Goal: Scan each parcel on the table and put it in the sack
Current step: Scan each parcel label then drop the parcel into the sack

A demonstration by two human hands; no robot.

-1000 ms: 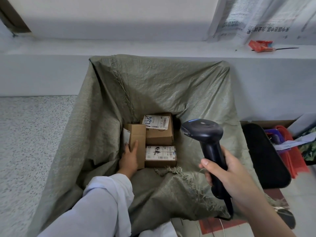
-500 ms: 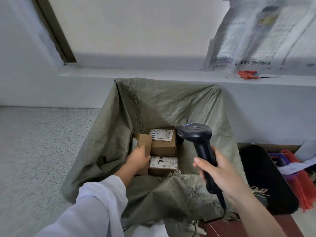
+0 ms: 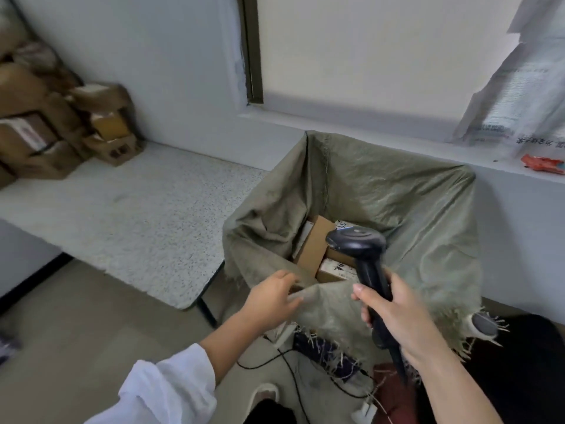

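My sleeve (image 3: 171, 390): white, pushed up the left forearm, lowest in view.
My left hand (image 3: 272, 296): holds nothing; the fingers are loosely spread and only slightly bent, reaching toward the frayed near rim of the sack. I cannot tell whether the fingertips touch the cloth.
My right hand (image 3: 397, 313): wrapped tight round the scanner's handle, thumb laid across the near side and fingers curled round the far side.
Scanner (image 3: 356, 241): black, upright in my right fist, its head above the sack's mouth, its cord trailing down below my wrist.
Sack (image 3: 412, 209): olive woven cloth, standing open just right of the table's corner, near edge ragged.
Parcels (image 3: 318, 243): brown boxes down inside the sack; one stands on edge, and two with white labels lie beside it, partly hidden by the scanner.
Table (image 3: 137, 215): speckled grey top to the left of the sack.
Cardboard boxes (image 3: 61, 127): piled at the table's far left end against the wall, blurred.
Red wrapper (image 3: 542, 163): on the sill behind the sack.
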